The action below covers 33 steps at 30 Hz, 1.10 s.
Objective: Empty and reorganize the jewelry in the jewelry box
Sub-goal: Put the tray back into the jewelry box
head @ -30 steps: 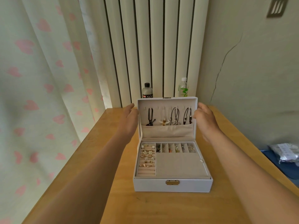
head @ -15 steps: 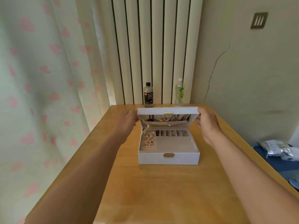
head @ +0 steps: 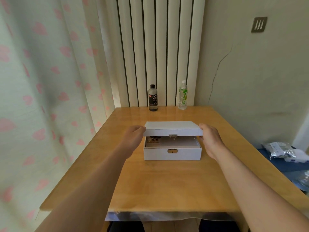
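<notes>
1. Head view: the jewelry box [head: 172, 154] sits on the table [head: 167, 190], directly between the two hands. Its lid [head: 172, 128] is held a little way above the base.
2. The left hand [head: 133, 136] grips the lid's near corner on its side, fingers curled round the edge. The right hand [head: 210, 138] grasps the opposite corner, thumb on top and fingers tucked under.
3. Pinching looks like the nearest risk. The right hand's fingers lie in the gap, so if the lid drops they are caught between lid and base.
4. Dark cords [head: 154, 136] hang under the lid just inside the left hand. If the lid comes down on them they could be trapped along the rim and kinked.
5. The rings [head: 153, 140] sit in the base just inside the left hand. A slammed lid, or a jolt to the box, could shake them out of their slots.
6. Uneven effort is another worry. If one hand moves faster than the other, the lid twists and its clasp [head: 172, 135] misses the catch below.
7. Neither hand holds the base. A pull toward the person could slide the whole box across the smooth table.
8. The dark bottle [head: 153, 97] and the clear bottle [head: 183, 95] stand well beyond the fingertips and look safe from the lid.
</notes>
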Tool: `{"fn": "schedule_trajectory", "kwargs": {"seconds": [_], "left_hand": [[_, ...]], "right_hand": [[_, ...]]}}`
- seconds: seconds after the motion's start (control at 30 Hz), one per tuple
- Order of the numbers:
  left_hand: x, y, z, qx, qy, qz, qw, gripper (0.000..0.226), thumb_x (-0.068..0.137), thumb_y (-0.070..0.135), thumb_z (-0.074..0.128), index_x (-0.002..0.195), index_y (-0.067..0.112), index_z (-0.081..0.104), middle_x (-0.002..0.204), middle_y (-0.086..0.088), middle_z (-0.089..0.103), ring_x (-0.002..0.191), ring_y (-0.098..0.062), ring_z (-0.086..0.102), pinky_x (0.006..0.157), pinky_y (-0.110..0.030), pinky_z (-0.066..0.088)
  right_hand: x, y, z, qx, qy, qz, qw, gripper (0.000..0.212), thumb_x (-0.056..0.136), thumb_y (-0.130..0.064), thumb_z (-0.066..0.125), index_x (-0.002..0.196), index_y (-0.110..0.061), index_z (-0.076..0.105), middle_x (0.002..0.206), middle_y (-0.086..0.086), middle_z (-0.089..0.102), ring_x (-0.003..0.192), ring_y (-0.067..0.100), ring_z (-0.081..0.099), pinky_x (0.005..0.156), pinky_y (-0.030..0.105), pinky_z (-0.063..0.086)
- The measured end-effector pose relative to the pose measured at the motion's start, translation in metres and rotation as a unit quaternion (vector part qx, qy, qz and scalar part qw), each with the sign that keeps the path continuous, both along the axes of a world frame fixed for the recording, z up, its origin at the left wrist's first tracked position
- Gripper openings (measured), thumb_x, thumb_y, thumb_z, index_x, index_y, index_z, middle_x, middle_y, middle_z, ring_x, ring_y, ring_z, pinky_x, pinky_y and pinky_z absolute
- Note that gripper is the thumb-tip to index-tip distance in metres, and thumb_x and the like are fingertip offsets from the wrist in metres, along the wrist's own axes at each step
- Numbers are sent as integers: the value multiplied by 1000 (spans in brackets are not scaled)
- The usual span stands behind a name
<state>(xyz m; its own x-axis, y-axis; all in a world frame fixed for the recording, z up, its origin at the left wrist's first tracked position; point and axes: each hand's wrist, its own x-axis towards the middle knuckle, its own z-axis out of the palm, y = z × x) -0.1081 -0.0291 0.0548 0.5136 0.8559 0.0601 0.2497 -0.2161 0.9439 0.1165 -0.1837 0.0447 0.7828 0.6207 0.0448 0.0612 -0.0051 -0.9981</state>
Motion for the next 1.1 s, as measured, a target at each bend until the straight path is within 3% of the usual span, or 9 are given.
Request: {"fn": "schedule_trajectory", "kwargs": {"seconds": [0.13, 0.23, 0.4, 0.63, 0.7, 0.8, 0.97, 1.03, 1.1], "left_hand": [[1, 1, -7, 16, 7, 8, 1000, 21, 97, 29, 47, 90, 21, 66, 99, -6, 65, 95, -22, 58, 91, -42, 50], [1, 1, -19, 23, 13, 15, 1000, 23, 99, 22, 47, 86, 17, 65, 92, -5, 62, 85, -21, 55, 80, -35, 48], [0, 1, -35, 33, 12, 24, 999, 15, 100, 21, 51, 101, 18, 66, 93, 2, 66, 84, -15, 59, 70, -27, 45], [1, -2, -44, 36, 12, 47, 998, 11, 98, 21, 56, 107, 19, 63, 99, 5, 66, 93, -13, 61, 70, -24, 45], [1, -2, -45, 27, 5, 51, 998, 12, 97, 21, 58, 107, 18, 63, 100, 4, 66, 94, -14, 62, 71, -24, 47], [1, -1, -44, 0, -3, 62, 998, 9, 93, 19, 63, 102, 17, 64, 102, 0, 66, 98, -19, 63, 82, -33, 54], [7, 4, -36, -115, -27, 83, 990, 14, 90, 10, 65, 103, 13, 62, 114, -11, 63, 103, -28, 63, 90, -46, 58], [11, 1, -29, -64, 28, 81, 994, 27, 89, 15, 62, 116, 15, 59, 124, -8, 60, 105, -27, 60, 92, -44, 56], [16, -7, -26, 95, 137, 51, 985, 47, 95, 19, 57, 141, 19, 47, 142, -3, 50, 119, -24, 52, 98, -38, 49]], "right_hand": [[2, 0, -11, -4, -23, -7, 1000, 23, 97, -23, 44, 94, -4, 58, 91, 4, 57, 86, 19, 50, 78, 32, 35], [-2, -4, -18, -17, -38, -4, 999, 22, 98, -18, 42, 87, -17, 62, 88, 0, 61, 80, 19, 53, 67, 31, 37], [-10, -9, -26, -29, -59, -18, 998, 27, 100, -12, 40, 101, -26, 63, 96, -8, 66, 85, 10, 60, 69, 29, 45], [-14, -11, -34, -50, -93, -16, 994, 41, 97, -5, 35, 96, -36, 61, 96, -19, 64, 88, 7, 59, 76, 28, 48], [-15, -9, -36, -61, -102, -22, 993, 39, 97, -7, 34, 105, -33, 61, 100, -17, 65, 93, 12, 60, 82, 33, 50], [-16, -6, -41, -77, -121, -46, 989, 41, 95, -10, 36, 127, -22, 59, 115, -6, 64, 105, 19, 58, 89, 37, 50], [-15, -3, -42, -67, -110, -58, 990, 40, 96, -10, 37, 128, -19, 58, 121, -3, 62, 107, 19, 57, 85, 32, 45], [-14, -1, -41, -107, -161, -63, 979, 40, 96, -11, 37, 131, -17, 56, 128, 1, 61, 110, 21, 56, 87, 33, 46], [-16, 2, -38, -156, -273, -63, 947, 45, 97, -10, 37, 140, -11, 50, 142, 6, 53, 126, 24, 50, 101, 36, 44]]}}
